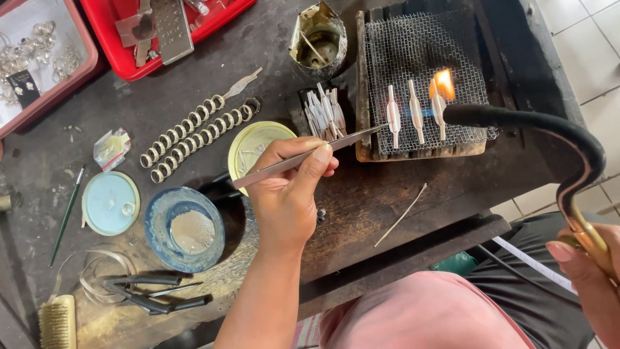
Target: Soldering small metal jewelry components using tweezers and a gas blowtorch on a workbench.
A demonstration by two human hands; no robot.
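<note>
Dark, scorched workbench [194,71] w/ pale floor tiles at the right edge. On it a wire mesh [420,45] lies over a wooden block, and three small silver pieces [416,111] stand in a row on the mesh: slim, pale, long and narrow w/ a wider middle, set upright side by side, near one another but apart. An orange flame [443,84] w/ a bit of blue at its root licks the top of the rightmost piece.

The flame comes from the black nozzle of a torch [536,123], whose tube curves down to a brass handle. Right hand [588,271] is wrapped tight around that handle at the lower right corner; only part of the hand shows.

Left hand [290,190] pinches steel tweezers [310,157] between thumb and fingers, closed on the shaft. Tweezer tip reaches the mesh edge just beside the leftmost piece; whether it touches the piece, can't tell from this angle.

Just left of the block: a bundle of similar silver strips [326,110] on a dark pad, and behind it a dented metal cup [320,42]. A thin wire [400,215] lies loose below the block. Further left: two rows of silver rings [194,132], a yellow-green lid [252,145], a blue bowl [184,229] w/ grey powder, a light blue lid [110,202], black pliers [148,294], a brush [57,321] and red trays [116,48] at the top.
</note>
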